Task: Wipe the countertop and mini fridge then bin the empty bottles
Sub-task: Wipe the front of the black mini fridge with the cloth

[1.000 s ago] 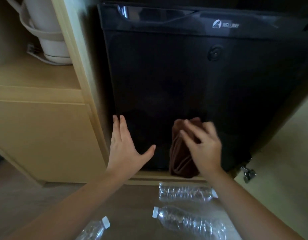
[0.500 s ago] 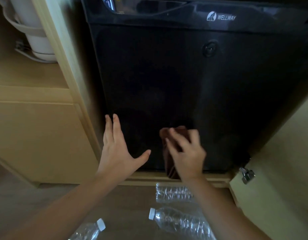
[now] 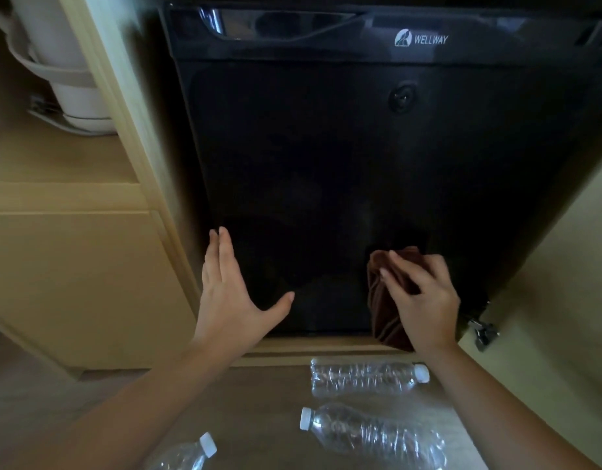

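The mini fridge stands in a wooden cabinet with its door closed. The left grip is spread, fingers straight, flat against the door's lower left. The right grip is curled around a folded brown cloth, pressing it to the door's lower right. On the floor below lie the far bottle, near bottle and left bottle, all on their sides.

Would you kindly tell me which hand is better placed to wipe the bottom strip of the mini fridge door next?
Right. The right hand grips the brown cloth low on the mini fridge door, near its bottom edge. The left hand is spread flat at the door's lower left and holds nothing.
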The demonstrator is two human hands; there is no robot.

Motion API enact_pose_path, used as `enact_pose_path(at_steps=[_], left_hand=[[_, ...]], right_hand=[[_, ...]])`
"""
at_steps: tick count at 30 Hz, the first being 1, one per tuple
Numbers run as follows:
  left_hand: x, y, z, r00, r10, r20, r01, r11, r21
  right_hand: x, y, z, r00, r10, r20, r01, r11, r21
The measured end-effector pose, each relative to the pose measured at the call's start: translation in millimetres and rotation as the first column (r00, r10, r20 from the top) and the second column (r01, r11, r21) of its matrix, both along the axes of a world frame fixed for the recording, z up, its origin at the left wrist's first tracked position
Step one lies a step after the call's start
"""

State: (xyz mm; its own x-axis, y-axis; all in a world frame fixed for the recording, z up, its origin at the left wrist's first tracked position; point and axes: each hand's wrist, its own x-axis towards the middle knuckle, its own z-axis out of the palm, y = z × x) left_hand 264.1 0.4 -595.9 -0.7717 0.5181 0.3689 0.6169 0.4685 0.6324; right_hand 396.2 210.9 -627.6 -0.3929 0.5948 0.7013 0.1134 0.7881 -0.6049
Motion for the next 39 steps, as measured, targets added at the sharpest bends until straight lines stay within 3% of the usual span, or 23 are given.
enact_pose_path(at_steps=[6, 12, 19, 25, 29, 32, 39], left_hand=[[-11.0, -18.2, 1.4, 0.993, -0.113, 0.034, 0.112, 0.993, 0.022], [-12.8, -23.9, 5.0, 0.988, -0.138, 0.069, 0.138, 0.99, 0.006], [-19.1, -22.7, 5.7, 0.991, -0.106, 0.081, 0.102, 0.994, 0.051], [-15.3, -25.3, 7.0, 0.988, -0.124, 0.097, 0.121, 0.992, 0.03], [9.1, -14.2, 12.7, 0.99, -0.022, -0.14, 0.017, 0.999, -0.032], [26.2, -4.3, 17.7, 0.975, -0.063, -0.214, 0.054, 0.997, -0.048], [64.7, 45.8, 6.5, 0.962, -0.209, -0.175, 0.178, 0.968, -0.175]], right_hand=[[-58.7, -67.0, -4.5, 0.995, 0.091, -0.042, -0.09, 0.995, 0.041], [-73.7, -97.3, -0.5, 0.966, 0.221, 0.132, -0.23, 0.971, 0.057], [-62.6, -64.9, 63.7, 0.985, 0.069, -0.161, -0.059, 0.996, 0.067], [-68.3, -86.9, 12.4, 0.981, 0.159, 0.112, -0.172, 0.978, 0.117], [-60.1, -74.7, 2.2, 0.954, 0.244, 0.174, -0.259, 0.963, 0.07], [-47.8, -52.2, 14.6, 0.976, 0.195, 0.098, -0.204, 0.976, 0.083], [25.9, 33.0, 11.6, 1.0, -0.01, -0.01, 0.01, 1.0, -0.018]])
